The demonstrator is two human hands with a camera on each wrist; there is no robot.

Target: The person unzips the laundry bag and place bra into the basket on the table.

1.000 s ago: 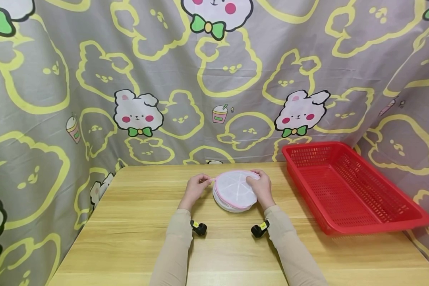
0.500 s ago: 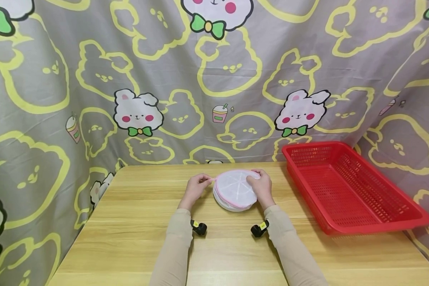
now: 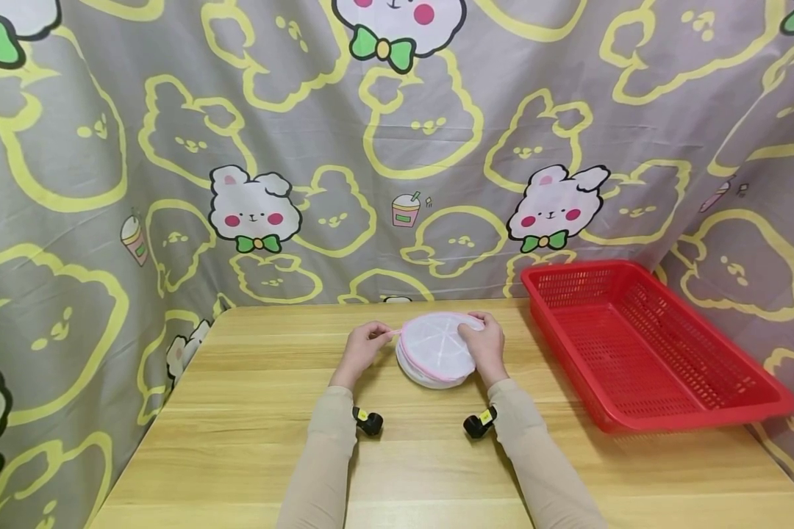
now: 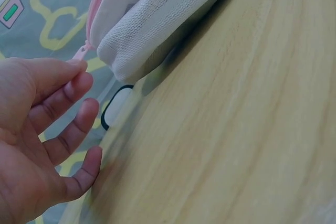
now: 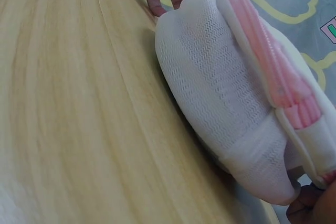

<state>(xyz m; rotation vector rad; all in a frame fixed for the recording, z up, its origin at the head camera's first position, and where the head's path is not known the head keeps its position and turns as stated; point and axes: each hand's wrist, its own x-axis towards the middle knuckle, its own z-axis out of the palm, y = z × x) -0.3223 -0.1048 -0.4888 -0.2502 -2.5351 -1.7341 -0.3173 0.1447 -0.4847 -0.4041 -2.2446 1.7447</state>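
A round white mesh laundry bag [image 3: 437,349] with a pink zipper [image 5: 270,51] is held at the far middle of the table. My left hand [image 3: 364,349] pinches the pink zipper pull [image 4: 81,52] between thumb and index finger, at the bag's left edge; its other fingers are loosely bent. On the opposite side my right hand [image 3: 486,344] grips the bag's rim, thumb on the top face and fingers behind. In the right wrist view the mesh side wall [image 5: 205,66] shows, with the zipper running along its upper edge.
A red plastic basket [image 3: 635,353] with slotted sides stands on the right of the wooden table [image 3: 251,441]. Behind the table hangs a grey curtain [image 3: 344,132] with yellow outlines and white rabbit faces. Both wrists carry small black cameras [image 3: 369,424].
The bag has shifted very slightly up and to the right with my right hand. My left hand keeps its pinch on the zipper pull, almost in the same place.
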